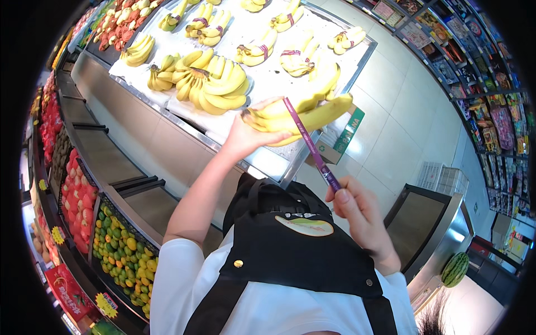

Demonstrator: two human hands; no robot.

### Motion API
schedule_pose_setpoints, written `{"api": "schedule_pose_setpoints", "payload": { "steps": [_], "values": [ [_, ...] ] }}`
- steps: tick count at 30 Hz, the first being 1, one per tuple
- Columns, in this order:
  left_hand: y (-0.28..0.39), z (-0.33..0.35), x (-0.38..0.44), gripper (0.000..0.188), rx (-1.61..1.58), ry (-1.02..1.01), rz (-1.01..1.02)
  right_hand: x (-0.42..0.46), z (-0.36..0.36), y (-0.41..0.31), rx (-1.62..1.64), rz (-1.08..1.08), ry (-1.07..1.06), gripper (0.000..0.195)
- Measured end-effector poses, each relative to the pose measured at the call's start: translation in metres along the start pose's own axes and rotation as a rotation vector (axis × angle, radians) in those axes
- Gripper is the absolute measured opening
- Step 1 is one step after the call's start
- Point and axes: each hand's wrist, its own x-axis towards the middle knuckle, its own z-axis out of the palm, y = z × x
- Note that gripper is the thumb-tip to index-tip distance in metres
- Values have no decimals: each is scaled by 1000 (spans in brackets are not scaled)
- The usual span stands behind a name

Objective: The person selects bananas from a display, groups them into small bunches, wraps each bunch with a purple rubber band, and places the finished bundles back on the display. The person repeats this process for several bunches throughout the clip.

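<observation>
My left hand [255, 132] grips a bunch of bananas [312, 119] near its stem, above the near corner of the display table [272, 165]. In my right hand [356, 201] is one end of a purple printed tape strip [312, 146]. The strip runs up and left across the front of the bunch; whether it passes behind the fruit is hidden. A large unbanded bunch of bananas [211, 86] lies on the white table covering, left of the held bunch. Several smaller bunches farther back wear purple bands, among them one banded bunch [257, 50].
A green and brown banana carton [345, 136] stands on the floor beyond the table's right edge. Citrus fruit [125, 251] fills a bin at left. White plastic baskets [444, 178] and a watermelon [455, 269] are at right, below stocked shelves [490, 104].
</observation>
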Motion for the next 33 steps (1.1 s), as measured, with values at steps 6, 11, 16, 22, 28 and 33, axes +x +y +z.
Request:
{"api": "schedule_pose_setpoints", "payload": {
  "steps": [6, 11, 16, 22, 28, 33],
  "values": [
    [30, -18, 0, 69, -189, -12, -71, 4, 7, 75, 52, 92, -74, 21],
    [39, -17, -13, 78, -282, -151, -121, 44, 6, 126, 129, 3, -176, 18],
    [71, 5, -23, 88, -83, -462, -92, 85, -29, 135, 595, 19, -4, 23],
    [49, 19, -34, 71, 0, -527, -38, 130, -89, 29, 47, -198, -433, 28],
    [25, 23, -31, 65, 215, -417, 24, 107, -85, -27, 194, -90, -440, 16],
    [17, 20, -19, 65, 181, -302, -50, 65, -44, -35, 222, -77, -188, 34]
  ]
}}
